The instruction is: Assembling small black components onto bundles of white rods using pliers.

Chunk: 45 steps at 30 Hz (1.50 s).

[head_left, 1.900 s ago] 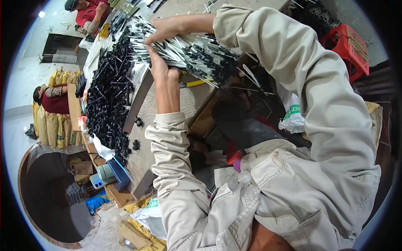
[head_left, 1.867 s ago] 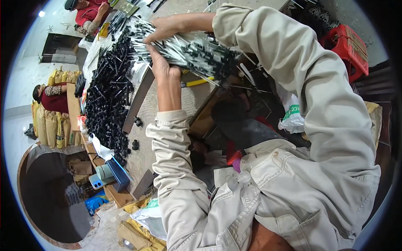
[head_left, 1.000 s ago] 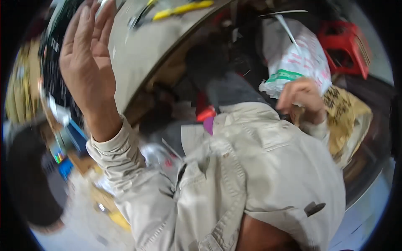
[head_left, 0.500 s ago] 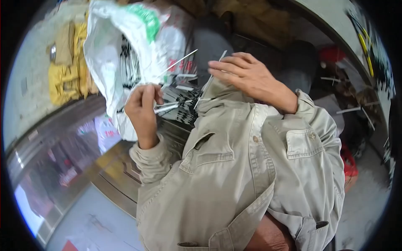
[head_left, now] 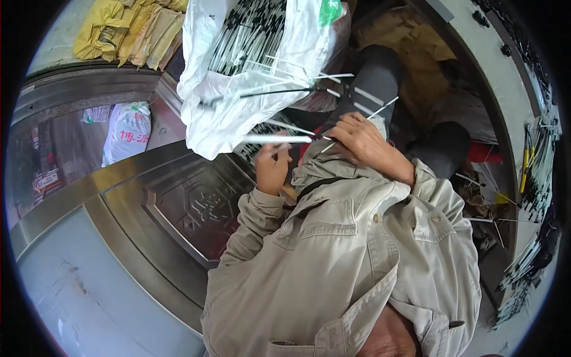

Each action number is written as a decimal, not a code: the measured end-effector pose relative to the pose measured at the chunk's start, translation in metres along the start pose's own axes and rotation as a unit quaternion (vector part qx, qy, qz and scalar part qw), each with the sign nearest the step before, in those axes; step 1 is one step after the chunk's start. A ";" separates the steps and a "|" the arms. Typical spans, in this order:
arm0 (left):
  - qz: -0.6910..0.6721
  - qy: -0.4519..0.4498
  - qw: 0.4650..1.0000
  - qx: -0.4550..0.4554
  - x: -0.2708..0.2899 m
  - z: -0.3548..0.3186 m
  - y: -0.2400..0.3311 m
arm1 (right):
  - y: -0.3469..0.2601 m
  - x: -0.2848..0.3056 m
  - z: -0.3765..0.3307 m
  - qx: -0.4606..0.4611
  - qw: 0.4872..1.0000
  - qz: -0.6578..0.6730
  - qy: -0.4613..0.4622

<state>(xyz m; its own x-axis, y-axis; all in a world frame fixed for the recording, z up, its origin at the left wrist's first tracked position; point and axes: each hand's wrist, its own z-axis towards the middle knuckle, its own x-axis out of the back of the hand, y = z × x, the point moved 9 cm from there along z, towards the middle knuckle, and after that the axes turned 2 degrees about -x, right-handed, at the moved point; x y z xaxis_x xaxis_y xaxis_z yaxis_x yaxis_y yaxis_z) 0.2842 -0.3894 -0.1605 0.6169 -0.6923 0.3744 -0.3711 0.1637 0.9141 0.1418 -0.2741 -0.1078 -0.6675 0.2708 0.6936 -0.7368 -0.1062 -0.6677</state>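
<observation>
My right hand point(head_left: 364, 141) is closed over my lap on a jointed rod assembly point(head_left: 324, 138), thin white rods meeting at a black joint, with white ends sticking out past the fingers. A thick white rod point(head_left: 276, 138), blurred, runs left from that joint, passing just above the fingertips of my left hand point(head_left: 273, 166). Motion smears the left fingers, so their grip is unclear. Beyond the hands, more loose white and black rods point(head_left: 273, 91) lie across the front of an open white sack point(head_left: 223, 119). Inside the sack is a dense bundle of similar rods point(head_left: 250, 38).
A dark panelled metal door point(head_left: 202, 205) lies at the left. Yellow and brown sacks point(head_left: 134, 30) are stacked far left, with a printed white bag point(head_left: 128, 134) nearer. At the right are yellow-handled pliers point(head_left: 526, 160) and heaped rods point(head_left: 538, 178).
The view has shifted, showing more of the sack's contents and the door. My right hand has gone from flat with extended fingers to closed on the rods. The left hand has lowered away from the sack.
</observation>
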 end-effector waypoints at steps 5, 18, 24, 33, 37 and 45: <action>0.171 0.088 0.924 -0.330 -0.003 0.000 0.094 | -0.017 0.051 -0.005 -0.027 0.998 0.028 0.046; 0.385 0.127 0.800 -0.442 -0.044 0.101 0.199 | -0.010 0.157 0.070 -0.056 0.918 0.379 0.104; 0.271 0.116 0.814 -0.501 -0.027 0.105 0.236 | -0.019 0.270 0.022 0.036 0.836 0.363 0.409; -0.135 0.200 0.860 -0.450 0.080 0.131 0.412 | -0.041 0.314 -0.079 0.092 0.775 0.218 0.586; -0.268 0.104 0.819 -0.496 0.071 0.123 0.487 | -0.055 0.318 -0.094 0.087 0.768 0.118 0.623; -0.251 0.035 0.698 -0.670 0.038 0.108 0.655 | -0.111 0.337 -0.140 0.048 0.689 -0.164 0.705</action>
<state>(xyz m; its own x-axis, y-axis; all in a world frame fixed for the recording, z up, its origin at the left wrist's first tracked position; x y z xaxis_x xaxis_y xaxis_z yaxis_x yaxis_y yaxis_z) -0.0100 -0.3847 0.4354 0.4863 -0.8700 -0.0815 0.8568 0.4565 0.2397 0.0136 -0.0369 0.1626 0.2535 0.9479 -0.1930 -0.8716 0.1373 -0.4705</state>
